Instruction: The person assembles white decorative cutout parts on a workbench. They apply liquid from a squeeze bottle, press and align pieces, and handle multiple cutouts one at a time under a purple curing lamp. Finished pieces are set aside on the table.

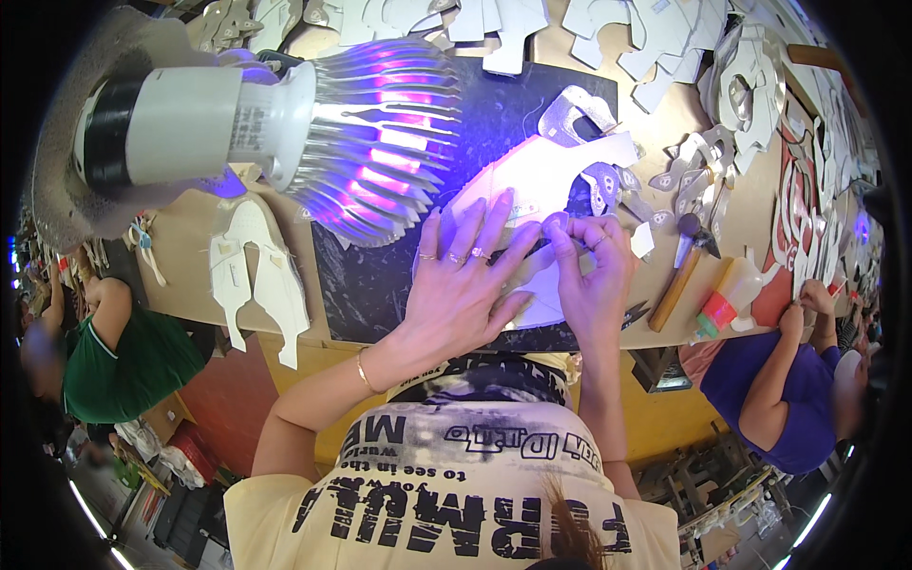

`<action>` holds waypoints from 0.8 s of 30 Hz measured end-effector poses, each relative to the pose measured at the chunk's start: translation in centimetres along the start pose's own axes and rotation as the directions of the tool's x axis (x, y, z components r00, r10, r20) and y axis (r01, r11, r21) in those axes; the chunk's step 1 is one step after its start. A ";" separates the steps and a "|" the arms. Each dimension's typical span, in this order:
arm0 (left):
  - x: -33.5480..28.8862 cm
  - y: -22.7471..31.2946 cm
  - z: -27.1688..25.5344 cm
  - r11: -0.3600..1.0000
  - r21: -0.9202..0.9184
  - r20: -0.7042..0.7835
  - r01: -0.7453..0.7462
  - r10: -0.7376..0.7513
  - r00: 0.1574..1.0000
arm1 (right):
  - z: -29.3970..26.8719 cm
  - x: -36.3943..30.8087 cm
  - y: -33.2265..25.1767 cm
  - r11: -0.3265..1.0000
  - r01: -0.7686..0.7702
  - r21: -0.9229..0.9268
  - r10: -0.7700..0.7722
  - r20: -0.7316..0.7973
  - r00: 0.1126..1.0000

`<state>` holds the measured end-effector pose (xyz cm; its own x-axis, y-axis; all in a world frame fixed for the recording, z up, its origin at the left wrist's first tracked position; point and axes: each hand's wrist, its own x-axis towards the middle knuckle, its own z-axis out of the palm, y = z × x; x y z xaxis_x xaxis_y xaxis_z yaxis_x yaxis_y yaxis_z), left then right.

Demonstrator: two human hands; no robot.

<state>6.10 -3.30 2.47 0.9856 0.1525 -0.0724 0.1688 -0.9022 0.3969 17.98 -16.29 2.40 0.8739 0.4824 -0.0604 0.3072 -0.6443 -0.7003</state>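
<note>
A white shoe-upper piece (532,171) lies on a dark marbled board (366,294) under a bright violet light. My left hand (456,280) rests over it, palm down with fingers spread, and wears rings and a bracelet. Close to its index finger, my right hand (598,271) pinches a small greyish rounded piece (555,223) between thumb and fingers. What that piece is, I cannot make out. Just beyond the white piece sits a silvery cut piece with an opening (567,112).
A large finned lamp (380,142) hangs over the left side. Another white upper (254,252) lies below it. To the right are a hammer (676,290), a capped bottle (730,299) and cut pieces (703,176). People in green (133,351) and purple (774,399) sit either side.
</note>
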 end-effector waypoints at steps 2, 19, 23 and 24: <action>0.0 0.1 0.4 1.000 -0.016 -0.006 0.015 -0.015 1.000 | -0.1 0.0 0.0 1.000 -0.010 0.011 0.010 0.009 1.000; -1.3 -1.0 1.6 0.973 -0.228 -0.218 -0.027 -0.024 0.976 | 0.8 -1.6 -2.7 0.831 0.228 -0.507 -0.270 -0.010 0.963; -1.3 -0.5 1.3 0.986 -0.165 -0.187 0.000 -0.032 0.982 | 0.6 -2.2 -3.5 0.904 0.351 -0.245 -0.327 0.135 0.935; -1.3 -0.5 1.2 0.986 -0.167 -0.191 0.001 -0.034 0.981 | 0.4 -2.2 -3.5 0.921 0.330 -0.209 -0.310 0.121 0.943</action>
<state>4.74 -3.51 1.23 0.9621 0.2571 0.0904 0.1685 -0.8221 0.5439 14.84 -14.90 4.72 0.6834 0.7263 0.0744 0.6497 -0.5585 -0.5158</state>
